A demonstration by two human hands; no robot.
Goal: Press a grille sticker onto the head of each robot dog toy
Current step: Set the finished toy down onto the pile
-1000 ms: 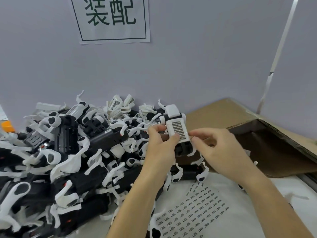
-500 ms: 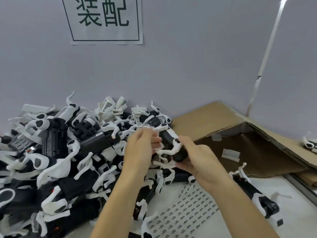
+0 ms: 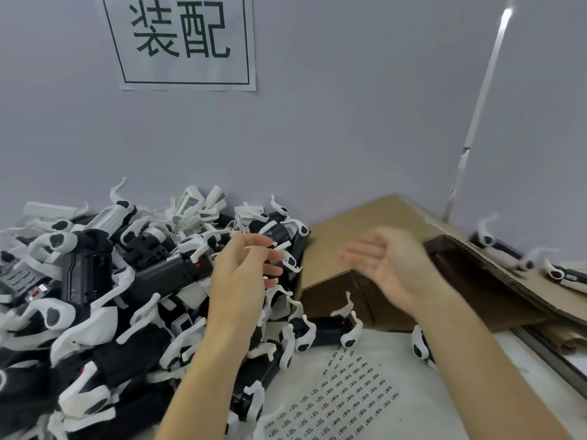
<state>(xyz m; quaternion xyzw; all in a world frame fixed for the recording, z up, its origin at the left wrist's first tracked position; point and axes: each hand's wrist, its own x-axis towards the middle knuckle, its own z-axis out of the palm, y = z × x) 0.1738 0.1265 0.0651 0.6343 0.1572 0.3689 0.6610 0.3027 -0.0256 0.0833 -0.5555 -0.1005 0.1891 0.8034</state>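
Dogs point(image 3: 133, 281) lie heaped at the left of the bench point(image 3: 476, 392), legs interlocked; two more point(image 3: 521, 258) sit right of the box point(image 3: 365, 236). Sticker sheet point(image 3: 343, 395) lies near, between the arms. Both grips hold nothing: left hand point(image 3: 244, 271) loosely spread over the heap, right hand point(image 3: 390, 265) palm up, blurred. Pulling one dog may drag neighbours onto the sheet and crease stickers.

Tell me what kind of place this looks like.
Probably a toy factory assembly station. A heap of black-and-white robot dog toys fills the bench, a sticker sheet lies in front, a cardboard box sits open, and a printed sign on the wall reads "assembly" in Chinese.
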